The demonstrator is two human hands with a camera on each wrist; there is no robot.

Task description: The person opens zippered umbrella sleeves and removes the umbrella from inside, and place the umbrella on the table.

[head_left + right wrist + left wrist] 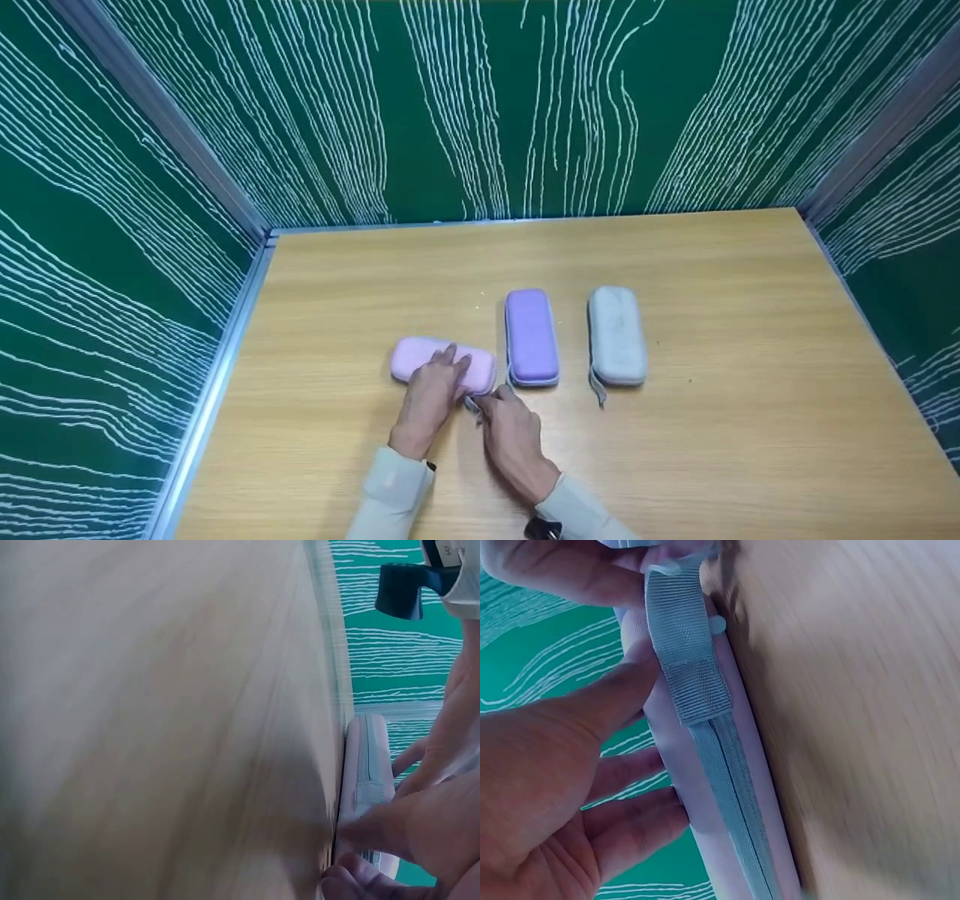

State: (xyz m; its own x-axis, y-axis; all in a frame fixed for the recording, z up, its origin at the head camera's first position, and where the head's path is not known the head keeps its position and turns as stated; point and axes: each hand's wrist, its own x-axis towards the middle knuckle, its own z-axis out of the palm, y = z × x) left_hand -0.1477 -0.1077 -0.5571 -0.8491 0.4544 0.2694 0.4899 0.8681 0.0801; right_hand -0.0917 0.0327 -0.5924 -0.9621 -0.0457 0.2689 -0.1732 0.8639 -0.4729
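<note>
A pink zippered case (412, 355) lies slantwise on the table, left of the others. On its top rests my left hand (431, 397), fingers fairly straight. The left wrist view shows that thumb and fingers (634, 836) touching the lid edge, with a grey strap (676, 637) and zipper (739, 802) along the case's side. My right hand (516, 439) grips at the pink case's right end, fingers curled; what exactly lies between its fingertips is hidden. In the right wrist view the right fingers (375, 829) meet the near end of the case.
A purple case (532, 337) stands lengthwise just right of the pink one. Further right lies a grey case (617, 337) with its strap (598, 391) towards me. Green panels with white lines (450, 112) border the wooden table (712, 450).
</note>
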